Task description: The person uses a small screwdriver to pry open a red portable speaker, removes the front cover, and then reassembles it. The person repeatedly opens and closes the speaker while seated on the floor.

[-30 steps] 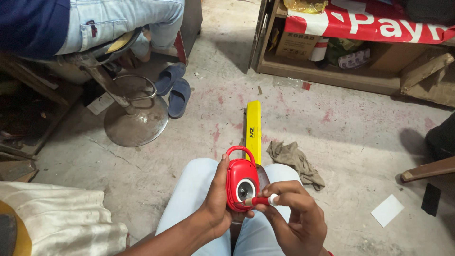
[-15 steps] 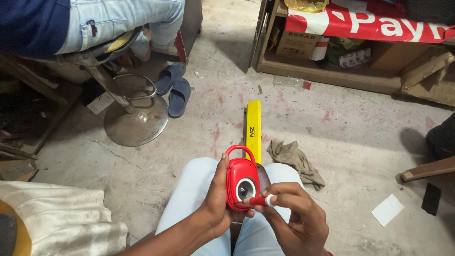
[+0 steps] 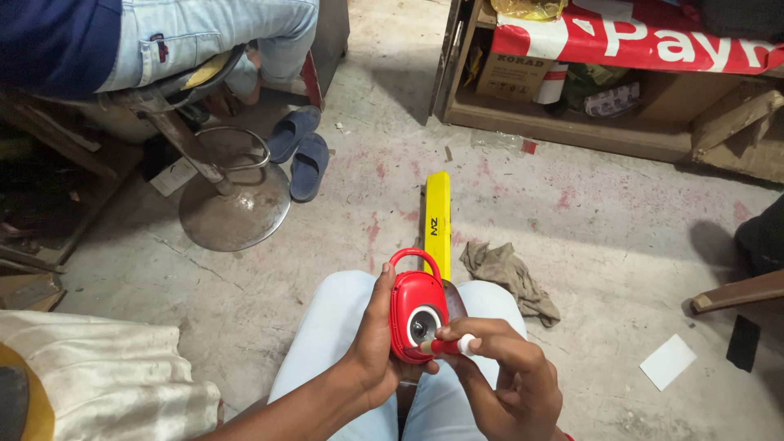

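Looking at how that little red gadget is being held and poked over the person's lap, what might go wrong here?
The left hand grips the red device only along one edge above the knees, so it could slip and drop onto the concrete floor. The right hand presses a thin red-and-white tool at the round opening; a slip might scratch the device or jab the left fingers.

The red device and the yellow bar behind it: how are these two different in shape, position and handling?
The red device is small and rounded with a loop handle; the yellow bar is long, flat and straight. The left hand holds the device above the lap; the bar reaches out over the floor, untouched by either hand. Both are brightly coloured.
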Demonstrator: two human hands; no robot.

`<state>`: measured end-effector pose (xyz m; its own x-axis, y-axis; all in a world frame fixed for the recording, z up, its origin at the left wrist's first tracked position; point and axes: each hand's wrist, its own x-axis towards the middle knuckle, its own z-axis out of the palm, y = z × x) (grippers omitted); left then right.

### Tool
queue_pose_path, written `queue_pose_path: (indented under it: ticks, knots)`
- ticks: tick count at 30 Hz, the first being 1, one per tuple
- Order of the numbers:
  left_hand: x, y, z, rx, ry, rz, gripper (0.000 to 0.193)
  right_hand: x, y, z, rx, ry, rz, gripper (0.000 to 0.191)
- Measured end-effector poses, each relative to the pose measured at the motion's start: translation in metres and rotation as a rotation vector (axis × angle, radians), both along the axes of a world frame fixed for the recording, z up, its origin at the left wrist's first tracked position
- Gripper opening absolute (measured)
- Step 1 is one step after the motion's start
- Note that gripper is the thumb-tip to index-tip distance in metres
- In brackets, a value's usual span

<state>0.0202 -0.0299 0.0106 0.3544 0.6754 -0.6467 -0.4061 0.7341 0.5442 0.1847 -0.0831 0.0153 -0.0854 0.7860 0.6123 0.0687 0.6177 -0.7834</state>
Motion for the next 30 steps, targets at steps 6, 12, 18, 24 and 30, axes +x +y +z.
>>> queue_pose_path:
  ticks: [6,12,18,24,30]
  knots:
    - [0.001,0.001,0.000,-0.010,-0.029,0.047,0.082,-0.001,-0.002,0.003,0.030,-0.022,-0.035,0.049]
    - [0.000,-0.001,-0.003,0.011,-0.018,0.007,0.082,-0.003,-0.003,-0.002,-0.021,0.070,-0.020,0.046]
    - [0.001,0.002,-0.003,-0.018,-0.061,0.079,0.082,-0.001,-0.002,-0.002,0.004,-0.026,0.006,0.053]
    - [0.000,0.000,0.002,0.025,-0.044,0.016,0.083,-0.005,-0.006,-0.001,0.024,0.138,-0.079,0.049]
    - [-0.003,0.002,0.004,0.059,-0.092,0.045,0.086,-0.006,-0.017,0.008,-0.008,0.184,-0.139,0.052]
